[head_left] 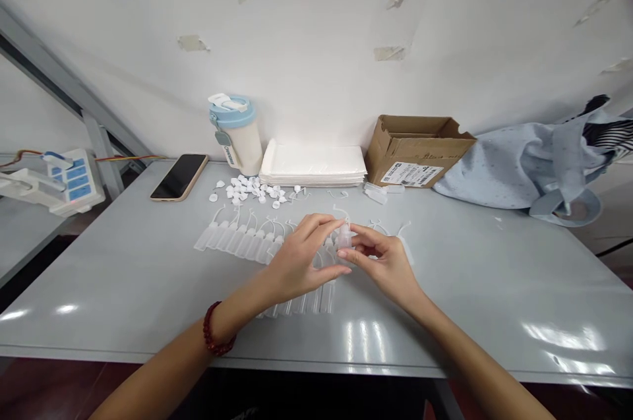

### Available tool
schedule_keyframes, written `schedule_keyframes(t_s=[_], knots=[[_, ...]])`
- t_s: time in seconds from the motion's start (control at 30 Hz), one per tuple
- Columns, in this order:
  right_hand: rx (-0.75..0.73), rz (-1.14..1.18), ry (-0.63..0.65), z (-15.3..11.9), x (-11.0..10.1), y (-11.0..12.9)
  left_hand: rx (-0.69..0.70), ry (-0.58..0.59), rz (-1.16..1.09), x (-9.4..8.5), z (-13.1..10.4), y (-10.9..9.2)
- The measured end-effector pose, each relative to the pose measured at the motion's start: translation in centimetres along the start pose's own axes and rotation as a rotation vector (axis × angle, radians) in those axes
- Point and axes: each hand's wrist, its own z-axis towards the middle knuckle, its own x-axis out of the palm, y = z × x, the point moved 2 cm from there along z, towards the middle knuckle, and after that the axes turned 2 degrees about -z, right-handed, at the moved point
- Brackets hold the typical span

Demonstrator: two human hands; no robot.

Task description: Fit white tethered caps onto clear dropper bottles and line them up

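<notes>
Over the middle of the grey table, my right hand (383,262) pinches a small translucent bottle (344,239) between thumb and fingers. The bottle is upright, with a thin curved white strip at its top. My left hand (304,255) is beside it, thumb and fingers apart, fingertips at the bottle's top. A row of similar clear bottles (242,242) with thin strips lies to the left, partly behind my left hand. More bottles (316,300) lie below my hands. Loose white caps (247,189) are heaped behind the row.
A phone (179,177) and a blue-lidded cup (240,136) stand at back left. White packets (314,166) are stacked at the wall beside an open cardboard box (415,153). Light blue cloth (499,163) lies at right, a power strip (76,182) at far left.
</notes>
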Motion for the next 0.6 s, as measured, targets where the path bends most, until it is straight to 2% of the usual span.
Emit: schedule_keyframes(t_s=[0.17, 0.3, 0.43, 0.6], knots=[[0.100, 0.023, 0.028, -0.1, -0.2, 0.5, 0.046, -0.004, 0.091, 0.3, -0.1, 0.0], [0.128, -0.085, 0.116, 0.0, -0.8, 1.0, 0.056, 0.074, 0.115, 0.4, -0.1, -0.4], [0.126, -0.216, 0.283, -0.1, -1.5, 1.2, 0.086, 0.192, 0.167, 0.6, -0.3, -1.2], [0.273, -0.180, 0.525, -0.7, -2.2, 1.0, 0.118, 0.344, 0.258, 1.2, -0.9, -1.8]])
